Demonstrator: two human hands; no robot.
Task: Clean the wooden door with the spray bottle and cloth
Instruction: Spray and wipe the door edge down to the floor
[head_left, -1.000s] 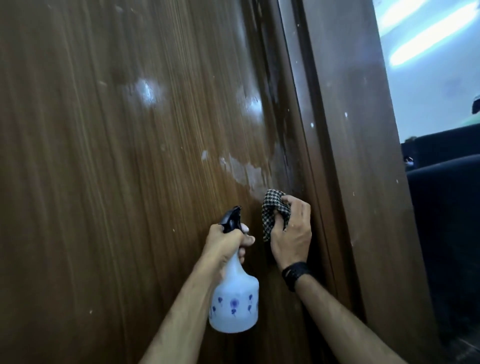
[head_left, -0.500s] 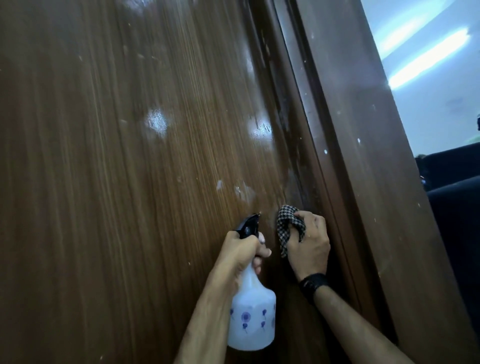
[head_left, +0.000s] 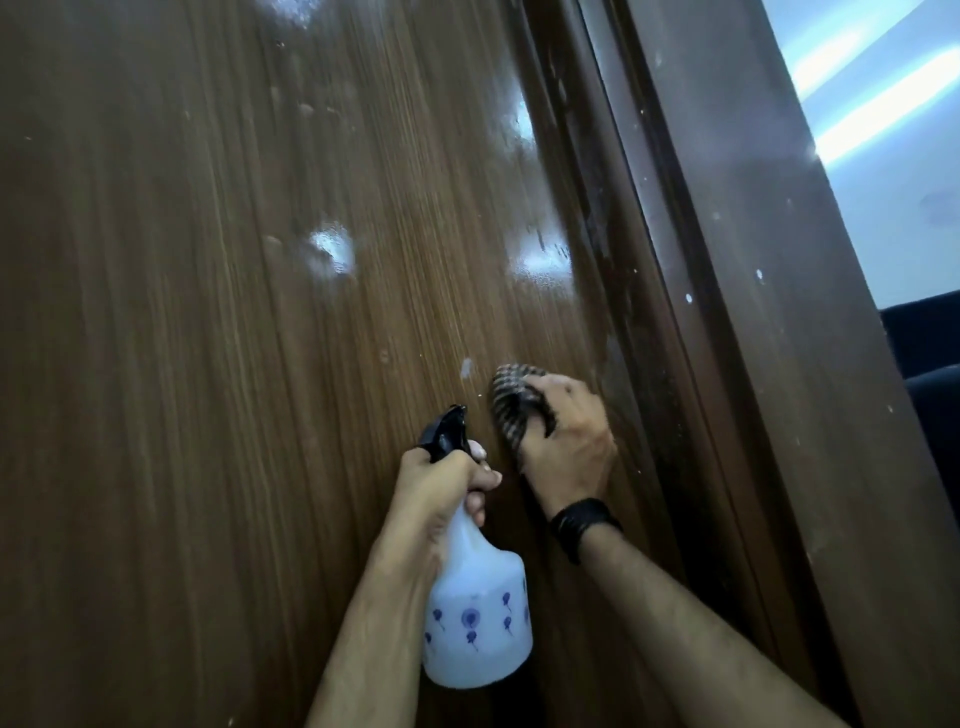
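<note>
The brown wooden door fills the head view, with glossy wet patches and a small white smear near its right edge. My left hand grips the neck of a white spray bottle with blue flower prints and a black trigger head. My right hand holds a bunched black-and-white checked cloth and presses it against the door, just right of the white smear. A black band sits on my right wrist.
The dark wooden door frame runs down the right side, speckled with white spots. Beyond it are a pale wall with light reflections and dark furniture.
The view has tilted and both hands sit lower and further right in it. The large white smear above the cloth has shrunk to a small spot. My left hand holds the bottle as before.
</note>
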